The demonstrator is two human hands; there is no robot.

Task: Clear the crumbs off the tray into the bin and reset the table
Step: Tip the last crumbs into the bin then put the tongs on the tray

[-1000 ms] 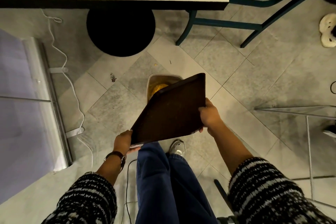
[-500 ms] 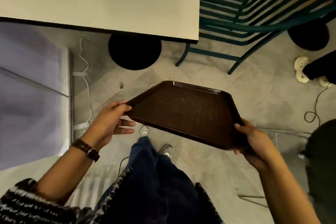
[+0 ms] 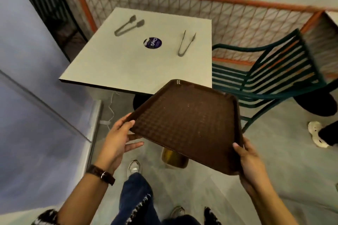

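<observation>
The tray point(image 3: 190, 126) is gripped at opposite edges by both hands' fingers point(image 3: 237, 147), level above the bin point(image 3: 173, 158), near the surface point(image 3: 128, 64) edge.

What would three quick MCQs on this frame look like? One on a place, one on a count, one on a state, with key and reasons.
1. Where is the round purple sticker?
A. on the tray
B. on the table top between the two tongs
C. on the chair seat

2. How many pairs of tongs lie on the table?
A. one
B. two
C. three

3. How is the brown tray held?
A. flat on the table, hands off
B. in the air, a hand at each near corner
C. by one hand only

Key:
1 B: the sticker sits on the table between the spoon-tipped tongs and the plain tongs.
2 B: only those two pairs show.
3 B: the tray hangs short of the table's near edge, over the bin, with the left hand and right hand each in a grip on its rim.
</observation>
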